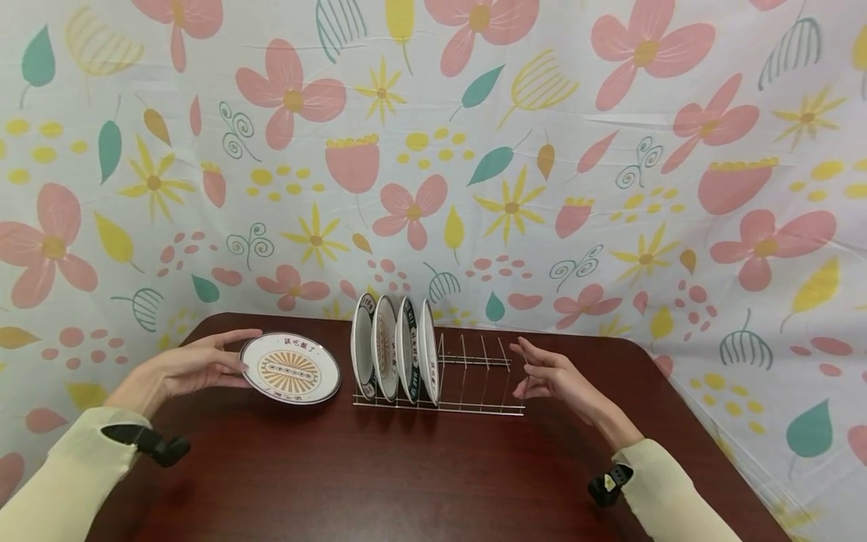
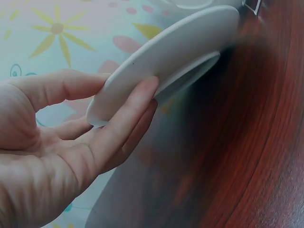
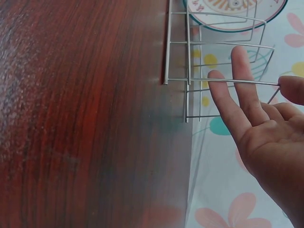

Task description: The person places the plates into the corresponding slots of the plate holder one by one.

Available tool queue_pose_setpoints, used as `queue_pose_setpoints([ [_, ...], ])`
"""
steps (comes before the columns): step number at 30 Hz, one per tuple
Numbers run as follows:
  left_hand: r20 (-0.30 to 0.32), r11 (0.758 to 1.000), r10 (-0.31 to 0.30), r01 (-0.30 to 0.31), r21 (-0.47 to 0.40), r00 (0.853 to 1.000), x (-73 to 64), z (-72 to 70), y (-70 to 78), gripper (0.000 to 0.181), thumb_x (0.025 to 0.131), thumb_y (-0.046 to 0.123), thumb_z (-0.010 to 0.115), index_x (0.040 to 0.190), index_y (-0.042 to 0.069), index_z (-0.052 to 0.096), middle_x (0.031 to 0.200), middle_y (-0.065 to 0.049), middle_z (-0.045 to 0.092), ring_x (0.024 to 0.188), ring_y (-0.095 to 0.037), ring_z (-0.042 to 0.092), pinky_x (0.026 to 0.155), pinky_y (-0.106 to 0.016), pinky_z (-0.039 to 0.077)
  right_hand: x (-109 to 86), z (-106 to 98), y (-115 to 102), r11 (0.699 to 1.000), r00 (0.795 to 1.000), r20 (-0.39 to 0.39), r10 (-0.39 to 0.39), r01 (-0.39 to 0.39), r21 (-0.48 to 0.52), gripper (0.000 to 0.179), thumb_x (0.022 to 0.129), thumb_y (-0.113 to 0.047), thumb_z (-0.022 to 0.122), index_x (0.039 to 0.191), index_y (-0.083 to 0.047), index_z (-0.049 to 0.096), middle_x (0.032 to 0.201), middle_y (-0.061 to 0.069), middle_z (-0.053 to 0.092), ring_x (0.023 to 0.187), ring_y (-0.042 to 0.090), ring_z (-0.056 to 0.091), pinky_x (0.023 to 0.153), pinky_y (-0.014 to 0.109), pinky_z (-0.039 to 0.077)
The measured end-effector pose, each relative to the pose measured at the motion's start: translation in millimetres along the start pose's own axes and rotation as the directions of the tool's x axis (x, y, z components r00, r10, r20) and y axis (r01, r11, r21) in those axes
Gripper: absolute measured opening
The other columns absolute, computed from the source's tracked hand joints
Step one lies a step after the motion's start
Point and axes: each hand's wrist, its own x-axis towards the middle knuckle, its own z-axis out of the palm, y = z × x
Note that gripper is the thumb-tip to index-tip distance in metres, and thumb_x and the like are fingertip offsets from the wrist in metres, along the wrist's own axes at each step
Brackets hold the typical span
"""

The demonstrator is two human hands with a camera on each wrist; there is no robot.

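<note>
My left hand (image 1: pixel 193 365) pinches the left rim of a white plate (image 1: pixel 291 369) with a dark edge, printed characters and a sunburst pattern. In the left wrist view the plate (image 2: pixel 156 61) is tilted above the table, thumb and fingers on opposite faces. To its right stands a metal wire dish rack (image 1: pixel 440 409). Several similar plates (image 1: pixel 384 350) stand upright in its left slots. At the rack's right end is my right hand (image 1: pixel 555 380). In the right wrist view, its thumb (image 3: pixel 290 89) and fingers hold the end wire.
The dark red-brown wooden table (image 1: pixel 352 482) bears the rack near its back edge. Behind the table hangs a white cloth (image 1: pixel 433 113) printed with pink, yellow and teal flowers and leaves.
</note>
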Motion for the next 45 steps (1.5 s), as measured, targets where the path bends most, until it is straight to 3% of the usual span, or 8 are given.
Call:
queue_pose_setpoints([
  [5, 0.044, 0.998, 0.045, -0.043, -0.051, 0.998, -5.3, 4.5, 4.6, 0.065, 0.101, -0.013, 0.055, 0.154, 0.021, 0.041, 0.13, -0.022, 0.058, 0.113, -0.03, 0.067, 0.099, -0.055, 0.055, 0.1, 1, 0, 1.0, 1.0, 0.0, 0.004, -0.004, -0.005, 0.069, 0.113, -0.011, 0.045, 0.167, -0.002, 0.004, 0.172, 0.025, 0.011, 0.096, 0.028, 0.073, 0.093, 0.041, 0.059],
  [9, 0.068, 0.994, 0.087, -0.083, -0.066, 0.994, -7.7, 10.9, 9.6, 0.064, 0.101, -0.014, 0.054, 0.15, 0.027, 0.051, 0.134, -0.021, 0.057, 0.116, -0.032, 0.067, 0.101, -0.056, 0.053, -0.1, 1, -1, 1.0, 1.0, -0.001, 0.003, -0.003, -0.001, 0.069, 0.113, -0.011, 0.045, 0.167, -0.002, 0.004, 0.172, 0.025, 0.011, 0.096, 0.028, 0.073, 0.093, 0.041, 0.059],
  [18, 0.041, 0.994, 0.104, -0.105, 0.024, 0.994, -18.1, 33.3, 22.7, 0.07, 0.1, -0.011, 0.06, 0.156, 0.029, 0.048, 0.134, -0.022, 0.059, 0.116, -0.033, 0.067, 0.098, -0.056, 0.055, 0.0, 0, 2, 1.0, 1.0, 0.009, -0.005, 0.005, 0.002, 0.07, 0.113, -0.013, 0.046, 0.167, 0.0, 0.003, 0.171, 0.027, 0.009, 0.096, 0.029, 0.073, 0.092, 0.044, 0.059],
  [25, 0.017, 0.99, 0.107, -0.108, 0.089, 0.994, -29.6, 50.8, 31.5, 0.075, 0.099, -0.01, 0.064, 0.158, 0.031, 0.047, 0.138, -0.025, 0.051, 0.114, -0.034, 0.068, 0.097, -0.055, 0.055, 0.3, -1, 3, 1.0, 1.0, 0.016, -0.008, 0.008, -0.004, 0.07, 0.113, -0.013, 0.045, 0.167, 0.001, 0.003, 0.171, 0.028, 0.008, 0.096, 0.031, 0.073, 0.093, 0.045, 0.059],
  [34, 0.041, 0.981, 0.126, -0.131, 0.145, 0.991, -43.9, 75.7, 36.2, 0.079, 0.096, -0.009, 0.067, 0.162, 0.029, 0.044, 0.141, -0.035, 0.04, 0.113, -0.037, 0.068, 0.096, -0.057, 0.055, -0.2, -1, 1, 1.0, 1.0, 0.001, 0.015, -0.015, -0.002, 0.069, 0.113, -0.013, 0.046, 0.168, -0.002, 0.005, 0.173, 0.023, 0.011, 0.098, 0.03, 0.073, 0.096, 0.045, 0.058],
  [45, 0.089, 0.968, 0.132, -0.148, 0.202, 0.987, -60.8, 111.5, 34.5, 0.082, 0.095, -0.006, 0.07, 0.165, 0.025, 0.039, 0.133, -0.031, 0.049, 0.114, -0.036, 0.067, 0.094, -0.057, 0.056, -2.8, -2, 2, 0.999, 1.0, 0.003, 0.007, -0.007, -0.036, 0.067, 0.113, -0.012, 0.045, 0.168, -0.005, 0.007, 0.173, 0.022, 0.014, 0.106, 0.037, 0.071, 0.1, 0.05, 0.056],
])
